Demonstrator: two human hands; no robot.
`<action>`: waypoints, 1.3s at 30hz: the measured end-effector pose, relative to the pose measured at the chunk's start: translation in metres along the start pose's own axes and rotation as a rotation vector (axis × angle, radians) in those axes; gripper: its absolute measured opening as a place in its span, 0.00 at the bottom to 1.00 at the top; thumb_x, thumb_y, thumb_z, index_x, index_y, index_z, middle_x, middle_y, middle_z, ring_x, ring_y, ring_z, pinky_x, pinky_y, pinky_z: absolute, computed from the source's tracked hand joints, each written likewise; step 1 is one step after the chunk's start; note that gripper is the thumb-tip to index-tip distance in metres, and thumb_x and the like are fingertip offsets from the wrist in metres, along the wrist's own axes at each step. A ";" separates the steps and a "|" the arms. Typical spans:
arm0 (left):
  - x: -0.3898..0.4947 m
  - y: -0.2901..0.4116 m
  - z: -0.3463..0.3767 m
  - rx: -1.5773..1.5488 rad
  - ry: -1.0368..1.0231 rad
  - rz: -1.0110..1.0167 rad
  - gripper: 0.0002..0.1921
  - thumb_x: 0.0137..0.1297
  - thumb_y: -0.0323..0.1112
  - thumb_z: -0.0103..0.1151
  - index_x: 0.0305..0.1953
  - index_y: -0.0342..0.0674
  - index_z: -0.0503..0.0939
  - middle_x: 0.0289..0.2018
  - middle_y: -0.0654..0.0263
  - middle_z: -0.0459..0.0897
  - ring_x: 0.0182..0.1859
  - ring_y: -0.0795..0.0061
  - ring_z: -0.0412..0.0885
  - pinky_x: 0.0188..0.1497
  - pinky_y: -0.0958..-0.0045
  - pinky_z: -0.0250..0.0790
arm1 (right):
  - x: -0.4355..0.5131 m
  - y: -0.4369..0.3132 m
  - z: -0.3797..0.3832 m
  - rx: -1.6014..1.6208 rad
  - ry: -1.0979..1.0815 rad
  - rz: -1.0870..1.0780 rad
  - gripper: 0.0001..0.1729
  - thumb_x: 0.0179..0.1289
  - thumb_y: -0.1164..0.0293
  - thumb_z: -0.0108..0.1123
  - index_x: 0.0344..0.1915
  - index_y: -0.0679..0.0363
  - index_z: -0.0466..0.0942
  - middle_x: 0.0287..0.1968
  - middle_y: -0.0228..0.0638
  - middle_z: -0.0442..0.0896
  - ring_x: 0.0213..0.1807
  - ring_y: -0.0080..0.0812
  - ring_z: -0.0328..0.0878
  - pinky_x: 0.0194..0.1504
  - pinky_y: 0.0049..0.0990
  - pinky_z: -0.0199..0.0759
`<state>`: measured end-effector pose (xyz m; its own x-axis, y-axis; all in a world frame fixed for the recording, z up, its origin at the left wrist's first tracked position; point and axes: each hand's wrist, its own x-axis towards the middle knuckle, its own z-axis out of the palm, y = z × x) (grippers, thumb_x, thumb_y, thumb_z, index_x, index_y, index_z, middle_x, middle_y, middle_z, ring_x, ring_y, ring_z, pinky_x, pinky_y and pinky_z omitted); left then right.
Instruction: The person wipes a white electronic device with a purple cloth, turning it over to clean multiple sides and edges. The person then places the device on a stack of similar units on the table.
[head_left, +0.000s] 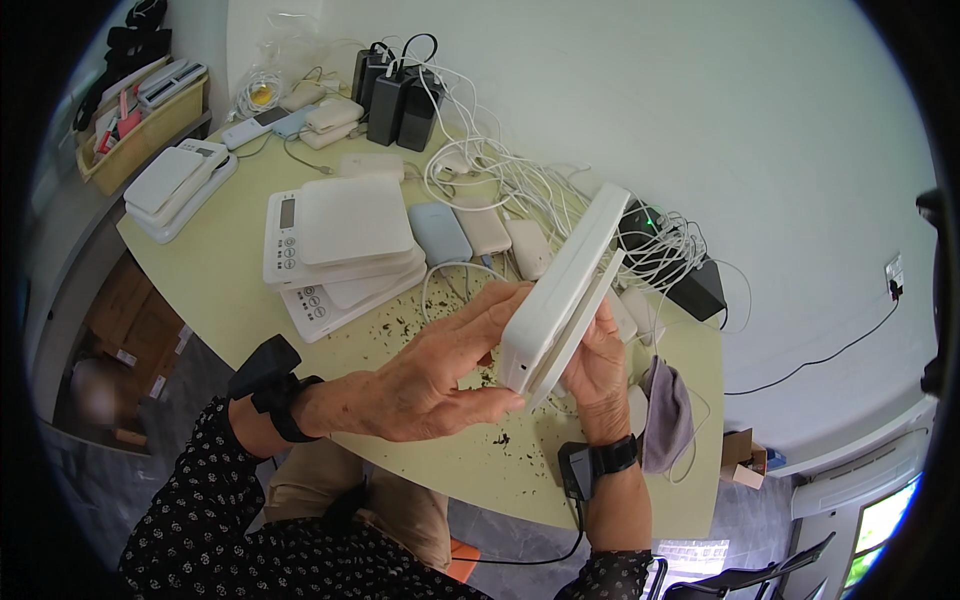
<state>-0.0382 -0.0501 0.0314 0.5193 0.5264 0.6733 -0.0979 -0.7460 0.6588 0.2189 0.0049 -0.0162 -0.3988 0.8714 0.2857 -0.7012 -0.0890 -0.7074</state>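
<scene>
My left hand (442, 367) and my right hand (600, 367) hold a white digital scale (562, 285) tilted on its edge above the table. The left fingers and thumb grip its near side; the right fingers press on the plate side. Both wrists wear black straps with small devices. To the left, more white kitchen scales (356, 221) lie in an uneven stack, buttons and display facing up. Another stack of white scales (180, 180) sits at the table's left edge. Dark dry crumbs (502, 440) are scattered on the tabletop below my hands.
Blue (440, 232) and beige power banks (482, 227) lie behind, beside tangled white cables (517, 176). Black power units (397, 105) stand at the back. A black power strip (675, 270) is under cables at right, with a grey-purple cloth (667, 416) nearer. A yellow bin (142, 142) stands at upper left.
</scene>
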 end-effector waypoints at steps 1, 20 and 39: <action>0.000 -0.001 0.000 -0.012 0.003 -0.012 0.38 0.65 0.27 0.61 0.74 0.33 0.56 0.67 0.50 0.62 0.65 0.57 0.69 0.59 0.64 0.73 | 0.000 0.000 0.000 -0.008 0.005 -0.007 0.38 0.70 0.76 0.60 0.76 0.61 0.56 0.72 0.42 0.70 0.71 0.42 0.70 0.72 0.47 0.65; 0.019 -0.044 -0.020 -0.731 0.697 -0.437 0.25 0.65 0.37 0.66 0.58 0.29 0.75 0.50 0.59 0.84 0.50 0.67 0.84 0.57 0.66 0.77 | 0.008 -0.009 0.054 -0.571 0.361 -0.323 0.48 0.77 0.38 0.37 0.76 0.68 0.54 0.76 0.46 0.61 0.78 0.42 0.55 0.75 0.44 0.51; 0.013 -0.078 -0.031 -0.935 0.452 -0.633 0.24 0.71 0.40 0.61 0.62 0.33 0.72 0.57 0.60 0.81 0.57 0.66 0.82 0.61 0.61 0.77 | 0.000 -0.032 0.079 -0.911 -0.027 -0.067 0.63 0.66 0.22 0.26 0.76 0.69 0.47 0.76 0.56 0.50 0.78 0.49 0.48 0.75 0.49 0.46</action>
<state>-0.0500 0.0275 -0.0012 0.3724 0.9247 0.0784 -0.6056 0.1781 0.7756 0.1947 -0.0299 0.0573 -0.3956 0.8485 0.3515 0.0102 0.3867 -0.9222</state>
